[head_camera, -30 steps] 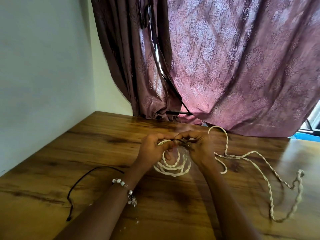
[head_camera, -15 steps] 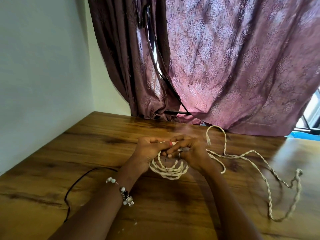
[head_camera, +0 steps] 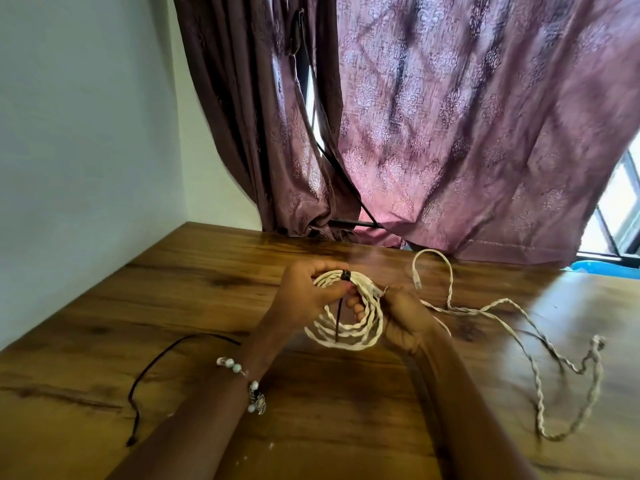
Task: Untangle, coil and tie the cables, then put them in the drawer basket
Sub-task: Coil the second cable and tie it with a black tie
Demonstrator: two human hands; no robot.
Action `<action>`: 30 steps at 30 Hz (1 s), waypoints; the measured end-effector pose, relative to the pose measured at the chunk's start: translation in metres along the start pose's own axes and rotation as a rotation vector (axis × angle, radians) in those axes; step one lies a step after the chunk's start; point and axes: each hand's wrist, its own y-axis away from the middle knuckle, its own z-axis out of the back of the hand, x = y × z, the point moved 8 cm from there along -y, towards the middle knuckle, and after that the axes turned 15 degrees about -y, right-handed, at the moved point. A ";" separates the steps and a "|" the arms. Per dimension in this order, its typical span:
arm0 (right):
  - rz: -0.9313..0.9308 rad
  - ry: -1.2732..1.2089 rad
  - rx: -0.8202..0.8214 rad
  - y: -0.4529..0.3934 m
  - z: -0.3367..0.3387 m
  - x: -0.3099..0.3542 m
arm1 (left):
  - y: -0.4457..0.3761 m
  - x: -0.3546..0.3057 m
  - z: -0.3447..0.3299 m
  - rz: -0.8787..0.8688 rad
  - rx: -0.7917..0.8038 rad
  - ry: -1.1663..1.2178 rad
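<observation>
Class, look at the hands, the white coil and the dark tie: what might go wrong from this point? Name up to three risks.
1. The dark tie wraps the white coil at one spot only; its tail hangs free, so it may slip undone.
2. If the left hand or right hand eases its grip, the loops may spring apart.
3. The loose twisted cable sprawls on the table and could snag.

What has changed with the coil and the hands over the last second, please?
A dark tie now wraps the top of the white coil, its tail hanging down. The left hand has shifted to grip the coil beside the tie; the right hand has moved to the coil's right side. The loose cable and black cord stayed put.
</observation>
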 end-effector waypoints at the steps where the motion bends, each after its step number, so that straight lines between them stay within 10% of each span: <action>1: -0.024 0.023 0.015 0.001 -0.001 -0.002 | 0.001 -0.004 0.000 -0.059 0.007 -0.063; 8: -0.030 0.108 0.069 0.006 -0.003 -0.002 | 0.007 -0.031 0.000 -0.446 -0.060 -0.413; 20: 0.005 0.026 0.028 0.004 0.006 0.002 | 0.015 -0.046 -0.014 -0.583 -0.145 -0.722; 30: -0.053 0.031 0.173 0.005 -0.006 -0.003 | 0.007 -0.034 -0.003 -0.444 -0.145 -0.491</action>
